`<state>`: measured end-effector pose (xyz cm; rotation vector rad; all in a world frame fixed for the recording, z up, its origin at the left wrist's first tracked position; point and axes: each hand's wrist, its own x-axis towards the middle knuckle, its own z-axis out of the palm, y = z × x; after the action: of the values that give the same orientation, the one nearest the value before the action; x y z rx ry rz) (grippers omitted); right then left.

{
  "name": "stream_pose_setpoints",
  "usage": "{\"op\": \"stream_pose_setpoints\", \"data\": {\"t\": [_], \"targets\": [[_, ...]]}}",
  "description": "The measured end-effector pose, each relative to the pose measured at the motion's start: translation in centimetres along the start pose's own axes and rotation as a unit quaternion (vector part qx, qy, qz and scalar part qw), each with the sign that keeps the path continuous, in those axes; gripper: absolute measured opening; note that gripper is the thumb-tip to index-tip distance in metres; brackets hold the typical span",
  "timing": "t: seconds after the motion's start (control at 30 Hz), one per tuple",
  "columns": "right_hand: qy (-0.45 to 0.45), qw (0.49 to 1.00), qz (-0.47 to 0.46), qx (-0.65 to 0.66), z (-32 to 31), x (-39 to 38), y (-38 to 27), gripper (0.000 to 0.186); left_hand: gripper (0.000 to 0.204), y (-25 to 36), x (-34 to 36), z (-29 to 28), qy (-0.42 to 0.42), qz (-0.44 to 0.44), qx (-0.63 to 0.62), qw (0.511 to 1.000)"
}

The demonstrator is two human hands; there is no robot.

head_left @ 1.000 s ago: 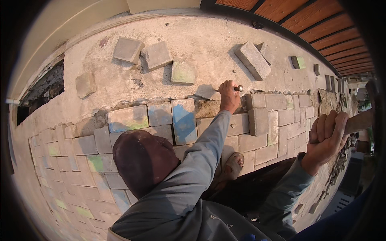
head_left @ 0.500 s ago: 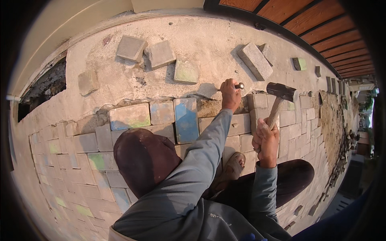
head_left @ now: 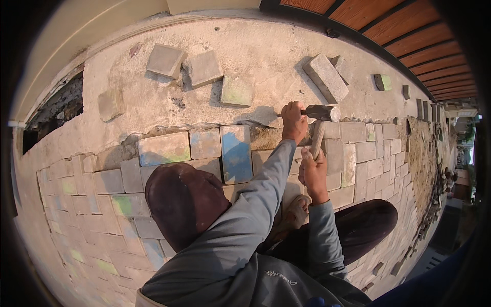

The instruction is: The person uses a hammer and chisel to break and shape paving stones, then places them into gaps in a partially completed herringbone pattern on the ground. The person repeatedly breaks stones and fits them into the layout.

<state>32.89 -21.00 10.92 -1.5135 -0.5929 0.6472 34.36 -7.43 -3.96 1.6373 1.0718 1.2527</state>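
My left hand (head_left: pixel 294 123), at the end of an outstretched arm, is closed around a metal chisel (head_left: pixel 279 115) over the broken concrete edge. Most of the chisel is hidden by the fingers and the hammer. Gripped by its wooden handle in my right hand (head_left: pixel 313 175) is a hammer (head_left: pixel 330 113). Its steel head lies level beside my left fist, at the chisel's struck end; I cannot tell whether they touch. Just under my left hand runs a sandy gap (head_left: pixel 267 138) between the concrete strip (head_left: pixel 266 66) and the laid pavers.
Loose grey paving blocks (head_left: pixel 206 68) lie on the concrete, with another pair of blocks (head_left: pixel 327 79) further right. A blue-painted paver (head_left: pixel 236 153) borders the gap. A dark hole (head_left: pixel 56 110) opens at the left. A wooden slatted gate (head_left: pixel 399 30) stands at the back right.
The hammer has swung left and slightly down, from a spot apart at the right to the chisel's end. My right hand moved left and down with it; my left hand stays in place.
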Motion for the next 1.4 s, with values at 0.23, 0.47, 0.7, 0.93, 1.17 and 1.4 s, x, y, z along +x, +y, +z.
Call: {"op": "stream_pose_setpoints", "data": {"t": [0.23, 0.47, 0.7, 0.93, 1.17, 1.4], "targets": [[0.030, 0.999, -0.028, 0.035, -0.8, -0.6, -13.0, 0.022, 0.029, 0.1, 0.3, -0.2, 0.020, -0.010, -0.027, 0.999], [0.129, 0.878, -0.450, 0.100, -1.5, 5.3, -22.3, 0.045, 0.031, 0.0, 0.2, -0.3, 0.017, -0.001, -0.024, 1.000], [-0.042, 0.962, 0.267, 0.033, -1.1, -1.3, 0.0, 0.024, 0.028, 0.1, 0.6, -1.0, -0.004, 0.013, -0.001, 1.000], [0.030, 0.993, -0.069, 0.092, -2.5, -1.3, -12.7, 0.027, 0.035, -0.4, 0.0, -0.2, -0.004, -0.019, -0.016, 1.000], [0.106, 0.879, -0.458, 0.087, -1.9, 5.0, -22.3, 0.042, 0.034, -0.7, -0.1, 0.3, -0.005, -0.018, -0.016, 1.000], [-0.017, 0.967, 0.254, 0.023, -1.8, -2.4, 0.9, 0.021, 0.033, -1.2, 1.1, -0.3, -0.002, 0.011, -0.004, 1.000]]}}
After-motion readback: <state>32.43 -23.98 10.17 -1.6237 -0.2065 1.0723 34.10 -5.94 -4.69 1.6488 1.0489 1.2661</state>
